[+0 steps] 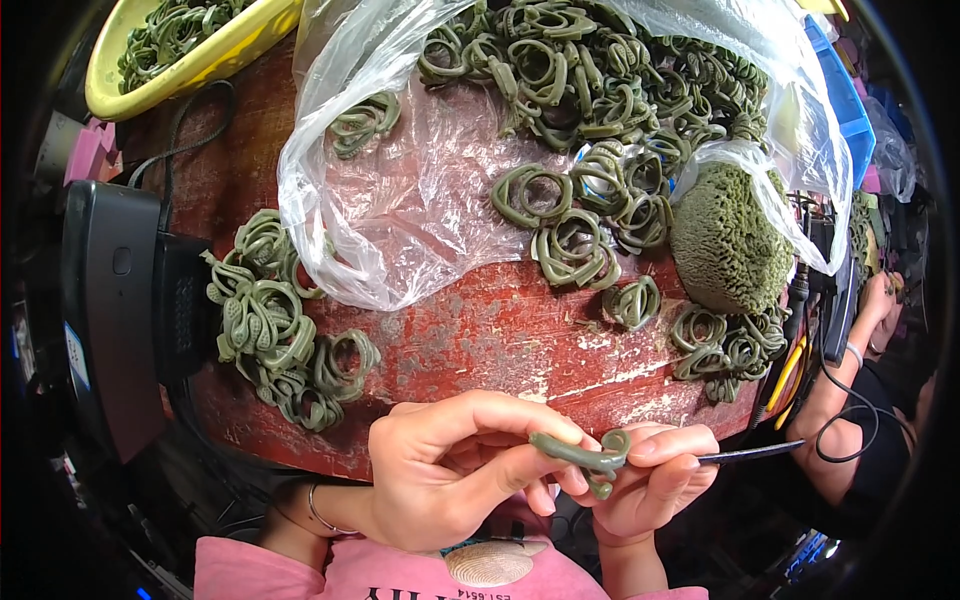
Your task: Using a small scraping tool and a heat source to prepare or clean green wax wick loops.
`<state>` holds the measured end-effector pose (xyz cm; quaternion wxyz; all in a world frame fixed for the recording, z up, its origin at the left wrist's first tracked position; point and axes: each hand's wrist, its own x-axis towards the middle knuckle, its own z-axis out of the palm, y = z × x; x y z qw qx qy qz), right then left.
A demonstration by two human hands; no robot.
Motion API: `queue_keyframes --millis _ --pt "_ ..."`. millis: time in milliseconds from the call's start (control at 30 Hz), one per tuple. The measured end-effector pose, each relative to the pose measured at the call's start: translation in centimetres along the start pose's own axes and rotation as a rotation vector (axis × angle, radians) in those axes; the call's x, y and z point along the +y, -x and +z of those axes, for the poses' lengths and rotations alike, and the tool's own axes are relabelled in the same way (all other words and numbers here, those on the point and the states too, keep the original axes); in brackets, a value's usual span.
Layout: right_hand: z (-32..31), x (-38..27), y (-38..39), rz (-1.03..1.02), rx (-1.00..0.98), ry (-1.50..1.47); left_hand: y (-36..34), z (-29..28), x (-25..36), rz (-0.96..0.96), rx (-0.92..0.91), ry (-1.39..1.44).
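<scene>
Low over the table's near edge, my left hand [440,475] pinches a green curled piece [578,453], waxy in look, between thumb and fingers. Close against its right end is my right hand [650,485], closed round a thin black pen-like tool [750,453]. The tool's front end is hidden by the fingers and the piece. On the table, a pile of similar green curls [265,320] lies to the left. Several more loose curls [575,248] are spread ahead of my hands.
A clear plastic bag [400,230] lies open across the red worn table [470,345], with a heap of curls [560,70] on it. Right stands a green porous block [725,240]. A black box [110,290] and yellow basin [105,75] are left. Another person's arm [835,410] is right.
</scene>
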<state>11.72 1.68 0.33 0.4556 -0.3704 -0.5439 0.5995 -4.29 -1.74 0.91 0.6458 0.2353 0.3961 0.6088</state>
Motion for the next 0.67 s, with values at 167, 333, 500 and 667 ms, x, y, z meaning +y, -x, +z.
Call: queue_keyframes --millis 167,333,500,667 --pt "0.26 0.39 0.00 -0.053 0.076 -0.069 -0.01 -0.04 0.02 0.000 -0.004 -0.001" --pt "0.15 0.20 -0.18 0.013 0.033 -0.124 0.06 -0.05 0.04 -0.009 -0.006 0.001" --pt "0.27 0.26 -0.12 -0.005 0.056 -0.155 -0.05 -0.03 0.08 -0.009 -0.011 -0.003" --pt "0.12 0.33 -0.33 -0.016 0.015 -0.204 -0.09 -0.17 -0.01 0.017 -0.027 -0.027"
